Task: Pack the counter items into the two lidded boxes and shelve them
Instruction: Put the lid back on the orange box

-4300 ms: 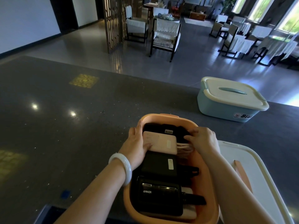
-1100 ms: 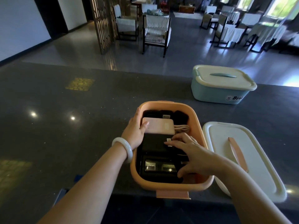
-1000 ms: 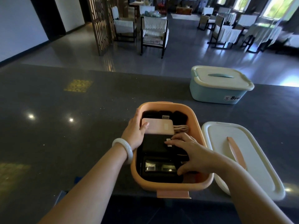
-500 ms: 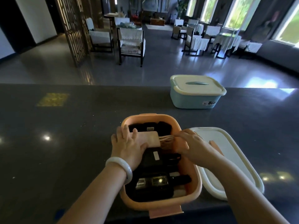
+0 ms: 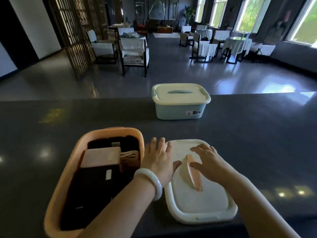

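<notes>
**Orange box filled, lid not yet on**

Orange box (image 5: 56, 186) on counter (image 5: 257, 143), packed with dark devices and pink case (image 5: 101, 156). White lid (image 5: 205, 203) flat just beside it. Left hand (image 5: 158, 159) and right hand (image 5: 208, 161) over lid, fingers spread, gripping nothing. Blue box (image 5: 180, 109) lidded, well apart. Remaining, by judgement: lidding, shelving both.

One word readable

The blue box (image 5: 180, 109) on the counter (image 5: 257, 134) is showing "Bear" in dark letters on its front wall, beside a small emblem; smaller print above it is blurring out.
</notes>
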`<state>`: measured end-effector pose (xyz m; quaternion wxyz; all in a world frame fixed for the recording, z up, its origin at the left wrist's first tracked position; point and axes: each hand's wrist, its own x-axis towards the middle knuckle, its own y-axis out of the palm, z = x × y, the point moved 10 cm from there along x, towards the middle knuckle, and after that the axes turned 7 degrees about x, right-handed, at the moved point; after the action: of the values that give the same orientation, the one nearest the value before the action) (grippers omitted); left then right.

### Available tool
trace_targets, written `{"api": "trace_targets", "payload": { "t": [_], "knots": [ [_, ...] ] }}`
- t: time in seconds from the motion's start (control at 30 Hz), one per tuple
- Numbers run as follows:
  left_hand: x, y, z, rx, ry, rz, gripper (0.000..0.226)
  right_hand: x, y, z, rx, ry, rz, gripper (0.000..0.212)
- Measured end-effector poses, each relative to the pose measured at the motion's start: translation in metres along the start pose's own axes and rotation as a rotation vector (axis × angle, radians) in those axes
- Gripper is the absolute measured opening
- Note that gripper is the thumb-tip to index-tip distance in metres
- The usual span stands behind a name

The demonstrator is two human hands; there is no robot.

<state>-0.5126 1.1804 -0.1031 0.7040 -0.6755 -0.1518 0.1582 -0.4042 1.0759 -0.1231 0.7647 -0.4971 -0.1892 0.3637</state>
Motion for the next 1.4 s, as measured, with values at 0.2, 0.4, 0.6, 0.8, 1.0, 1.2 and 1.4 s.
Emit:
{"api": "trace_targets", "payload": {
  "t": [0.2,0.4,0.6,0.8,1.0,1.2,1.4],
  "knots": [
    [0.015,0.05,-0.037,0.014,-0.221,0.134,0.067,-0.002,0.007,-0.089,-0.1,0.151,0.068,0.055],
    [-0.001,0.093,-0.015,0.025,-0.483,0.295,0.076,-0.007,0.028,-0.123,-0.095,0.233,0.07,0.067],
    [-0.008,0.114,-0.003,-0.188,-0.605,0.299,0.082,-0.012,0.035,-0.147,-0.001,0.385,-0.01,0.079],
    [-0.016,0.122,0.004,-0.436,-0.667,0.313,0.072,-0.02,0.045,-0.155,0.339,0.417,-0.11,0.072],
    [-0.012,0.098,-0.004,-0.921,-0.625,0.146,0.074,-0.017,0.021,-0.153,0.667,0.364,-0.245,0.067],
    [-0.023,0.012,0.03,-0.918,-0.533,-0.157,0.069,0.0,-0.023,-0.106,0.746,0.226,-0.289,0.051],
    [-0.071,-0.027,0.126,-1.035,-0.652,-0.273,0.06,0.01,-0.017,0.004,0.814,0.054,-0.232,0.047]
  ]
}}
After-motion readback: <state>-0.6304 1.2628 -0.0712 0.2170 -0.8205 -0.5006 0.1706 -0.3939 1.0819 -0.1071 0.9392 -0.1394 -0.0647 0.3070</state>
